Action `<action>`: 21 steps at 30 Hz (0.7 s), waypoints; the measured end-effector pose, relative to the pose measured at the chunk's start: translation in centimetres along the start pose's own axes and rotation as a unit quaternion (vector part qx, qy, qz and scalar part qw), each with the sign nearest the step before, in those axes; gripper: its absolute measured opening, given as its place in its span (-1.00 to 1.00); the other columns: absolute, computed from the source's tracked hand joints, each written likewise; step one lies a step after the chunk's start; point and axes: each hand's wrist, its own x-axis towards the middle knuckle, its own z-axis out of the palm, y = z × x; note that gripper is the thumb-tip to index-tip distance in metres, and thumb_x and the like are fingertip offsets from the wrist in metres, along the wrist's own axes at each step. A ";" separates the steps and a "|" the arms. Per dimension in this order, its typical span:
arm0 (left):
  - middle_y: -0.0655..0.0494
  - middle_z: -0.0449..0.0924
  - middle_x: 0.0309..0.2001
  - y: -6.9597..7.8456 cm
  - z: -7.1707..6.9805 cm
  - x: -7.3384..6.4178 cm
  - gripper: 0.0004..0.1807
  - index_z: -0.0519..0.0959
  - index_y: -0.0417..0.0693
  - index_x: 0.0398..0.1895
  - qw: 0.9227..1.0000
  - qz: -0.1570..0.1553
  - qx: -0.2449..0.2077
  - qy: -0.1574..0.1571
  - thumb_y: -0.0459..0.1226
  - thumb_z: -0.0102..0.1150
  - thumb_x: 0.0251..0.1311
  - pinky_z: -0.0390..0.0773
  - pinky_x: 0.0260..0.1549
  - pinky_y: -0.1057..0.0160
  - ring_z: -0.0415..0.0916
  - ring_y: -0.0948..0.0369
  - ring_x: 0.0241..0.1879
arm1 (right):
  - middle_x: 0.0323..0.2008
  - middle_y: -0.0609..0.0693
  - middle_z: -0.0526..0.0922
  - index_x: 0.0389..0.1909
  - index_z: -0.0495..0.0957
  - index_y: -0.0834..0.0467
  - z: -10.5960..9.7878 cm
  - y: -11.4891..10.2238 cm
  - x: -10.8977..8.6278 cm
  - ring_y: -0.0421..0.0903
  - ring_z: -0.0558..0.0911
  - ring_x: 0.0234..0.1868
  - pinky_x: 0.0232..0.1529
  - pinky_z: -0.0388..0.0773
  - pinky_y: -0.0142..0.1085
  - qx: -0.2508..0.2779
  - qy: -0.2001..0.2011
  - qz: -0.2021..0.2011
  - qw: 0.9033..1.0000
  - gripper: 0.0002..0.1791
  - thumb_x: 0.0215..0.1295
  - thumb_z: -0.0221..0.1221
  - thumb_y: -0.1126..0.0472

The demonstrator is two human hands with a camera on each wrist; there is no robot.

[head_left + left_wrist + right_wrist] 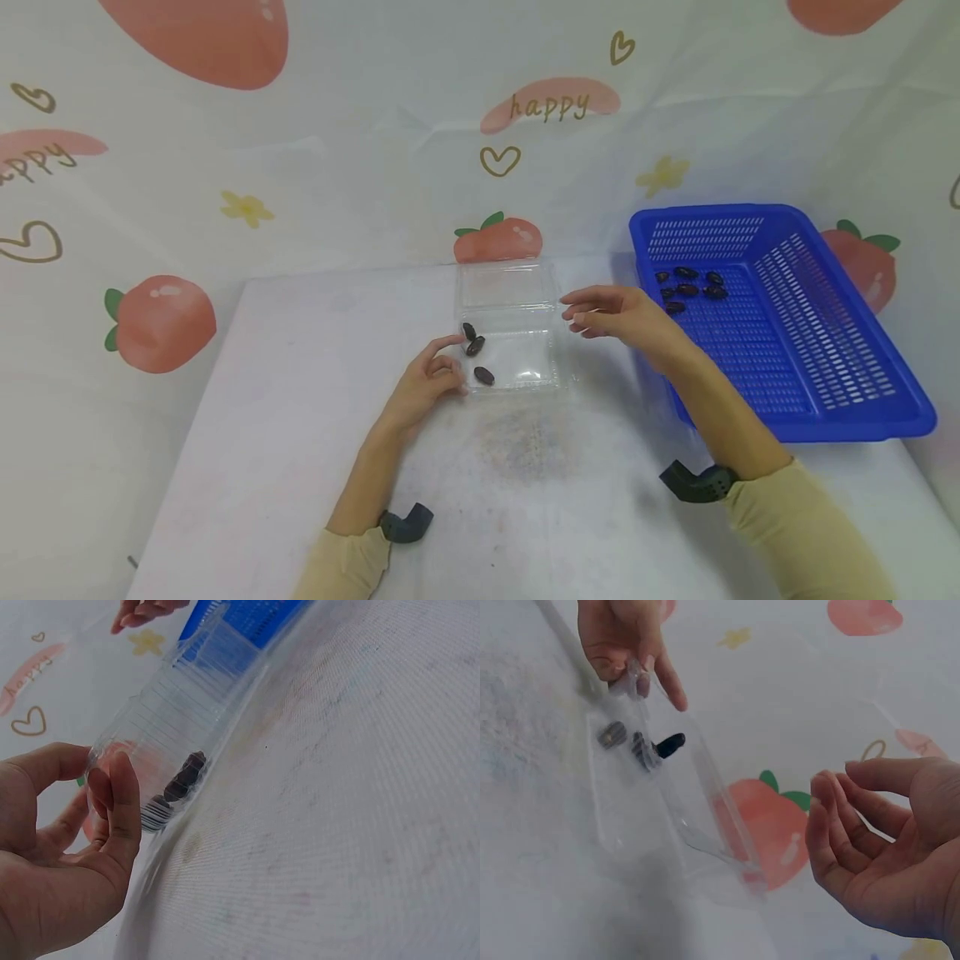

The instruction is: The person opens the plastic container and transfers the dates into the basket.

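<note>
A clear plastic clamshell box [525,354] sits on the white table [300,392] at the centre of the frame, its lid [502,285] laid back toward the top of the frame. Three dark brown dates [484,376] lie along the left side of its tray: two touch each other near the left edge, and the third lies apart from them, nearer the lower edge.

The left hand [427,379], left of the centre, pinches the left wall of the box between thumb and fingers, as the left wrist view shows. The right hand [622,318], right of the centre, holds nothing; its fingers are loosely bent, the thumb close to the fingertips. It is just beside the right edge of the box, apart from it in the right wrist view.

At the right of the frame stands a blue plastic basket [765,358] with slotted walls. Seven loose dates [687,290] show in its upper left part.

A beige sleeve covers each forearm at the bottom of the frame, with a dark wrist camera [697,483] at each cuff. Behind the table, a white backdrop [375,192] carries red fruit, yellow flowers, hearts and the word "happy".
</note>
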 end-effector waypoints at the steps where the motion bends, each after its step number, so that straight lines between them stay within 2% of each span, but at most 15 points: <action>1: 0.03 0.36 -0.37 0.0 0.0 0.0 -0.40 0.32 0.04 0.21 1.000 0.000 0.000 0.000 -0.49 0.12 0.07 0.57 -0.25 0.11 0.44 0.17 -0.40 | -0.07 0.09 0.56 0.05 0.49 0.04 0.3 0.1 0.1 -0.03 0.57 -0.07 -0.04 0.50 -0.17 0.000 -0.003 0.002 1.000 -0.60 0.18 0.18 0.05; 14: 0.03 0.37 -0.38 -0.2 -0.1 0.1 -0.39 0.30 0.02 0.23 1.000 0.000 -0.001 -0.004 -0.48 0.14 0.07 0.57 -0.26 0.13 0.45 0.17 -0.40 | -0.15 0.08 0.60 0.03 0.51 0.13 3.7 0.4 0.9 0.09 0.58 -0.11 -0.13 0.55 -0.21 0.013 -0.015 -0.011 1.000 -0.65 0.21 0.16 0.17; 21: 0.02 0.37 -0.37 -0.1 -0.1 0.1 -0.38 0.28 -0.01 0.24 1.000 0.003 0.000 -0.007 -0.49 0.13 0.06 0.58 -0.27 0.14 0.45 0.17 -0.40 | -0.19 0.10 0.60 0.02 0.51 0.17 5.4 0.9 2.0 0.15 0.57 -0.12 -0.13 0.54 -0.12 0.013 -0.031 -0.012 0.999 -0.66 0.20 0.16 0.23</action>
